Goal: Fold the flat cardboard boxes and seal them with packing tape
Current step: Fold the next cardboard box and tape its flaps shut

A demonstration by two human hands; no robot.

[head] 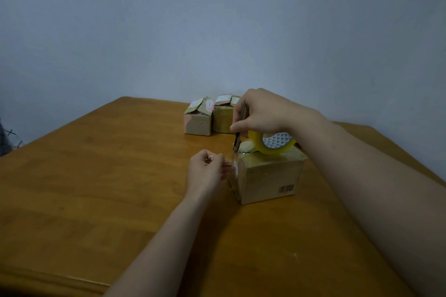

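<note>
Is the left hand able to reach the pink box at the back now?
Probably yes: the table between the left hand and the pink box lies bare. But the hand pinches the tape end and would have to let go first.

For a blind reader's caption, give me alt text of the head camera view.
The right hand holds a slim tool to a strip of clear tape that the left hand pinches beside a cardboard box, the tape roll resting on top. Two more boxes stand behind on the wooden table.
</note>
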